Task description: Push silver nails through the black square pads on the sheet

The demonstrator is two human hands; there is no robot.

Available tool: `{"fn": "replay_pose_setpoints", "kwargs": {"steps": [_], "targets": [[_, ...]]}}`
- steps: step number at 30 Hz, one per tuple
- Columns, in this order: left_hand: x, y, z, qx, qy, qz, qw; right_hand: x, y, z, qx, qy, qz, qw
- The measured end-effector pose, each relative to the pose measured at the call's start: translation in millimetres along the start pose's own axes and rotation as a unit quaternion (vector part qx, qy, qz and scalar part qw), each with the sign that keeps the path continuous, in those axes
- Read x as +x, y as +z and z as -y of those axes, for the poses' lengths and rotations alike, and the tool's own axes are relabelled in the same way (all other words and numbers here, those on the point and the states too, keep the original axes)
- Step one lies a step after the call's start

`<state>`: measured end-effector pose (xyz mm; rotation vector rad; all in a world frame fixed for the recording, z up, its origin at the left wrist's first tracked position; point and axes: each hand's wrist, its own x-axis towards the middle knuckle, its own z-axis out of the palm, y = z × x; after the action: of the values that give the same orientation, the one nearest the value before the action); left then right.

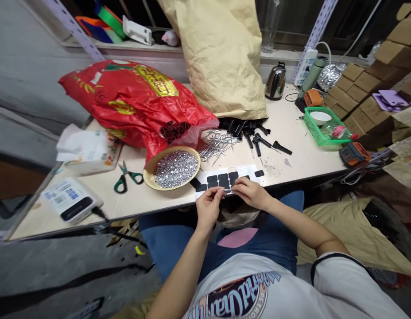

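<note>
The left hand (208, 204) and right hand (251, 193) are pinching closed on the near edge of the pad sheet (227, 178), which is lying at the bench's (292, 164) front lip, perhaps peeling one pad, so a hard tug is risking creasing it or nudging the brimming bowl (170, 188) alongside.

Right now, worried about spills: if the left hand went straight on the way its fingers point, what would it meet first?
Probably the sheet of black pads, which the left hand touches at its near edge; the metal pins lie beyond.
</note>
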<state>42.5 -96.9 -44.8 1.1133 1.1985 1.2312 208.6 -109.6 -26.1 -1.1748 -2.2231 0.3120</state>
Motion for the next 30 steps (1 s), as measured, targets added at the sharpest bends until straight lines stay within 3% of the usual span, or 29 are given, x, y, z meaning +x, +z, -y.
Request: {"fn": "replay_pose_setpoints", "kwargs": {"steps": [8, 13, 17, 20, 22, 26, 30], "targets": [[-14, 0.4, -3, 0.037, 0.060, 0.039, 0.997, -16, 3, 18, -0.001, 0.031, -0.036, 0.999], [-21, -2.7, -1, 0.047, 0.050, 0.076, 0.995, -26, 4, 21, 0.089, 0.051, -0.006, 0.995], [-25, -12.3, 11, 0.094, -0.011, 0.132, 0.987, -38, 11, 18, 0.088, 0.096, 0.072, 0.989], [-26, -20.2, 24, 0.166, -0.055, 0.149, 0.973, -44, 26, 11, -0.001, 0.145, 0.220, 0.965], [-27, -23.9, 31, 0.208, -0.050, 0.151, 0.965, -45, 40, 3, -0.050, 0.169, 0.293, 0.940], [-30, -26.8, 31, 0.240, 0.000, 0.175, 0.955, -42, 70, -16, -0.077, 0.207, 0.325, 0.920], [-30, -29.4, 21, 0.263, 0.050, 0.175, 0.948, -38, 87, -24, -0.088, 0.218, 0.320, 0.918]]}}
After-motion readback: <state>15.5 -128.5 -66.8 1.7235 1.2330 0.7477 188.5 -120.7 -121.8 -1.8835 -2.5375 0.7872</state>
